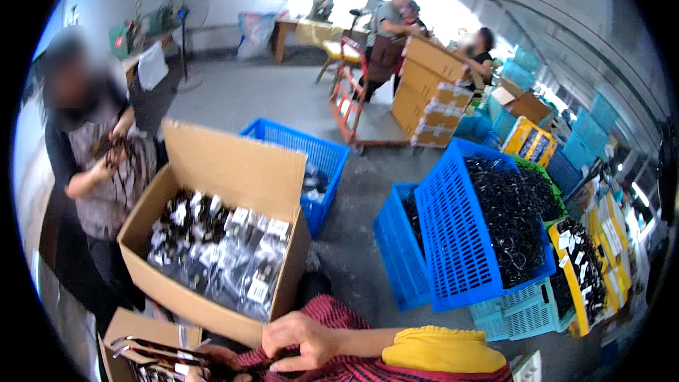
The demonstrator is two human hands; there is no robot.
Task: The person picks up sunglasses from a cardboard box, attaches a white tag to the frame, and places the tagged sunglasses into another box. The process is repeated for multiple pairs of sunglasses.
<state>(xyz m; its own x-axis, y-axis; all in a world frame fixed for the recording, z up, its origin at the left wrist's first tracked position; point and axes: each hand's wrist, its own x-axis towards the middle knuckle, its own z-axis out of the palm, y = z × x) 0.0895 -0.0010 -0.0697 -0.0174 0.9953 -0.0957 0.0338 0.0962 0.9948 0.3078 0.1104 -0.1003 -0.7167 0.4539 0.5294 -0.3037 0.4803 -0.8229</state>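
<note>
My right hand [302, 340] is curled over dark brown strands or thin parts near the bottom of the view, above my red-and-black patterned clothing. Beside it, my left hand [215, 358] holds a bundle of brown, glossy, thin-framed items [170, 353], which look like tortoiseshell eyeglass frames; blur leaves their exact kind unclear. Below the bundle, a smaller open cardboard box [119, 326] contains more dark items with white tags. Just beyond my hands stands a large open cardboard box [191, 315], filled with clear plastic bags and dark items bearing white labels.
A person [106, 170] stands at left, handling brown items. Behind the large box is a blue plastic basket [323, 217]. Blue crates [456, 233] of black items stand at right, beside a yellow container [570, 286]. Farther back, people surround stacked cartons [424, 90] on an orange cart [350, 101].
</note>
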